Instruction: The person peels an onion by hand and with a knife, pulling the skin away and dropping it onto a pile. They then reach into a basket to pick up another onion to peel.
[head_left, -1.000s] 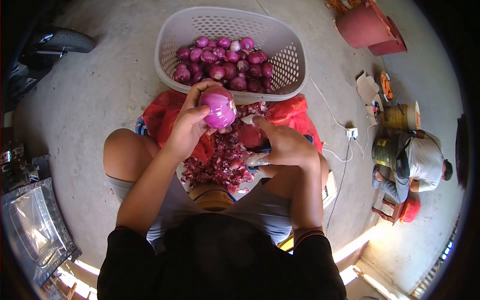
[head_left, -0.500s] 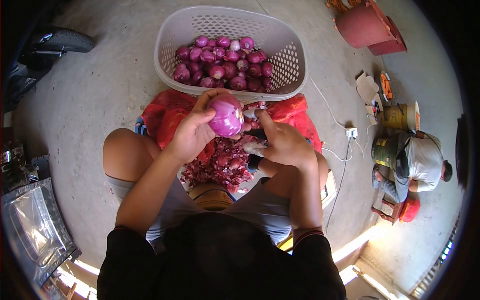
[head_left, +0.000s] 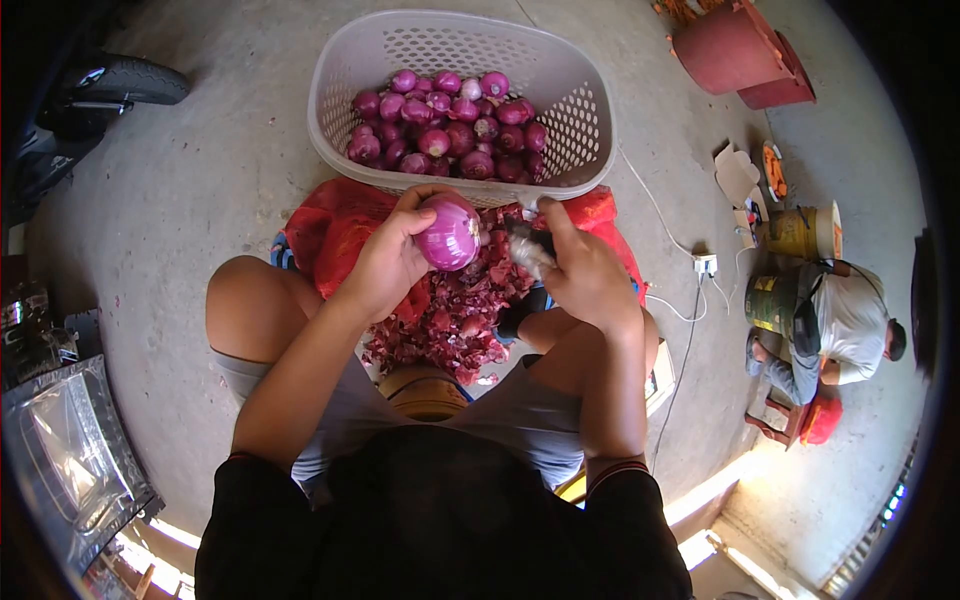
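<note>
In my left hand (head_left: 388, 250) is a shiny purple-red onion (head_left: 448, 232), gripped between thumb and curled fingers. My right hand (head_left: 590, 275) is a short way to the right of it, no longer touching it. Its fingers are bent around something dark, blurred by motion, which I cannot make out. Greyish-white wrapping (head_left: 530, 252) shows at those fingers. Below both hands lies a heap of dark red onion skins (head_left: 450, 325) on red mesh sacking (head_left: 340, 235). Beyond the hands, a grey plastic basket (head_left: 322, 110) holds many onions (head_left: 460, 137).
To the right, a person (head_left: 850, 315) in a light shirt sits bent over beside buckets (head_left: 800, 232). A white cable with a power socket (head_left: 705, 265) runs along the floor. Red tubs (head_left: 725, 48) stand at the upper right, a motorbike wheel (head_left: 135, 80) at the upper left.
My right hand has drawn away from the onion to the right, exposing more of the skins between the hands. The onion stays in my left hand, nearly in place.
</note>
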